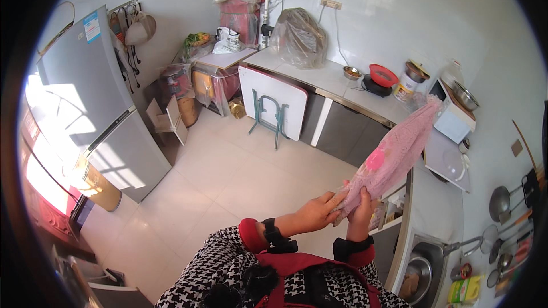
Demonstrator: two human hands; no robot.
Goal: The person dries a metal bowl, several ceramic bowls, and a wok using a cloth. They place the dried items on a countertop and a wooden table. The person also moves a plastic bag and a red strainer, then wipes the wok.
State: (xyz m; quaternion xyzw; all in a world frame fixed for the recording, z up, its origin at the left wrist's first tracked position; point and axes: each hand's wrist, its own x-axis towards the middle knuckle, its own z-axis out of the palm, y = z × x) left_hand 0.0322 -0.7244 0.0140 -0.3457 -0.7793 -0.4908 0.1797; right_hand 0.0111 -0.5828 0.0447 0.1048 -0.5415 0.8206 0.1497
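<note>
A pink lace cloth (391, 147) with a bright pink flower on it stretches up and away to the right from my hands. My left hand (314, 213) grips its near end, the fingers bent around the bunched edge. Close beside it, my right hand (361, 214) holds the same end, thumb on top. The cloth's far end appears in front of a white box-shaped appliance (453, 115) on the corner counter; whether it touches the appliance I cannot tell. Below the cloth is an open cabinet section (391, 209) with items inside.
A counter (338, 79) along the back wall carries a red basin (383, 75) and a metal bowl (352, 72). A folded table (274, 102) leans against it. At right is a sink (434, 252) with a metal basin inside. A refrigerator (98, 107) stands at left.
</note>
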